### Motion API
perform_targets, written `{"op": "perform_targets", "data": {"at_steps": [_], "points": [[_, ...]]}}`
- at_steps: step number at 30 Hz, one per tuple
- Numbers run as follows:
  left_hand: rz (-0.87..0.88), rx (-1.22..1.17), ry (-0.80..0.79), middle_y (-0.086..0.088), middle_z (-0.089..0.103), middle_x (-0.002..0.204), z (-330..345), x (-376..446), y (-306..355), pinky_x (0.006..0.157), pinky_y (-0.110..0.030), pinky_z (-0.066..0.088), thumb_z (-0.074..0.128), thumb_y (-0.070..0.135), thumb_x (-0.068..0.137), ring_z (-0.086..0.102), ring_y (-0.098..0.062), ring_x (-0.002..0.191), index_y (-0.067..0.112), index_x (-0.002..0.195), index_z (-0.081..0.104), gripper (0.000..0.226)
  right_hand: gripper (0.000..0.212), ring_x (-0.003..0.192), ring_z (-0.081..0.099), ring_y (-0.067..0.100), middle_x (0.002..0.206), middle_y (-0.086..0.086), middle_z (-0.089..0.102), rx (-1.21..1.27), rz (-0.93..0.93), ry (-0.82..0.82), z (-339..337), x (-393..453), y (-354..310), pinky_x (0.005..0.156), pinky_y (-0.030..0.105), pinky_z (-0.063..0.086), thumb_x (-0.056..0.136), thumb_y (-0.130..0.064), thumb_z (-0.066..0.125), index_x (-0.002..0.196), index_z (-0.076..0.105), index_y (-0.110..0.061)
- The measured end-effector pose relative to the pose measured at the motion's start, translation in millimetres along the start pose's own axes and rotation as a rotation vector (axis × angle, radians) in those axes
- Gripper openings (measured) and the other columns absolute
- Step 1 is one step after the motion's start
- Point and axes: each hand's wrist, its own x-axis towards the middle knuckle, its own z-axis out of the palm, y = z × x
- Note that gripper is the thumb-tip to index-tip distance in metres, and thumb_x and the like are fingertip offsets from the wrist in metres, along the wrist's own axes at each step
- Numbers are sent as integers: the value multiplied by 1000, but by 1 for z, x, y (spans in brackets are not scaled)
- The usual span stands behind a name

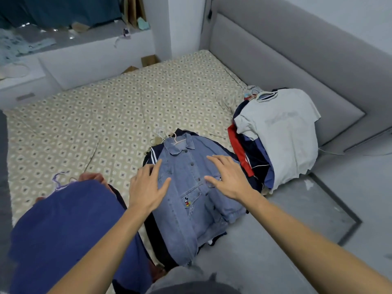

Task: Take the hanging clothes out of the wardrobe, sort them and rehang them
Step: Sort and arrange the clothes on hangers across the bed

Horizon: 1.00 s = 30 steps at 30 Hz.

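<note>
Both hands lie flat with fingers spread on the denim jacket [191, 187], left hand [147, 185] near its collar side, right hand [228, 177] over the buttons (jacket tops a pile on the bed [106, 115], hanger [176, 139] still in).

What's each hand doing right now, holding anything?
Left hand: open, fingers spread flat on the light blue denim jacket, holding nothing.
Right hand: open, fingers spread over the same jacket, holding nothing.
</note>
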Motion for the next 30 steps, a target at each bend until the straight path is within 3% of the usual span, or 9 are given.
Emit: {"op": "perform_targets", "data": {"at_steps": [6,15,21,27,30], "points": [[-91,-20,-58,-6,54,125,17,64,-6,93,-47,45,42,59,103,52,-29,119,22,161,31,69,74,141,38,25,157,0,44,-20,-12,-73,-2,73,49,109,49,42,99,-63,54,159,37,-24],[-372,-6,-205,-12,56,134,67,149,-34,90,-50,48,43,62,103,53,-36,123,22,159,30,70,69,142,38,33,157,6,44,33,-77,-326,46,237,122,113,49,39,101,-57,56,158,39,-21],[-594,-114,-371,-11,49,148,133,212,-38,100,-49,47,44,59,103,47,-34,134,23,161,27,70,76,147,29,34,161,5,35,0,-86,-525,100,345,181,112,51,42,98,-61,58,160,30,-26],[-719,-211,-472,-9,39,158,217,274,-47,111,-52,43,49,58,103,40,-35,143,27,161,27,69,75,154,23,36,168,8,26,15,-127,-617,163,427,223,121,48,25,105,-50,54,165,20,-22],[-748,-237,-516,-10,32,162,249,289,-53,112,-54,41,52,58,102,34,-38,146,30,161,26,70,86,154,24,38,170,8,25,102,-74,-686,197,446,238,122,54,27,100,-56,61,166,16,-25]]}}
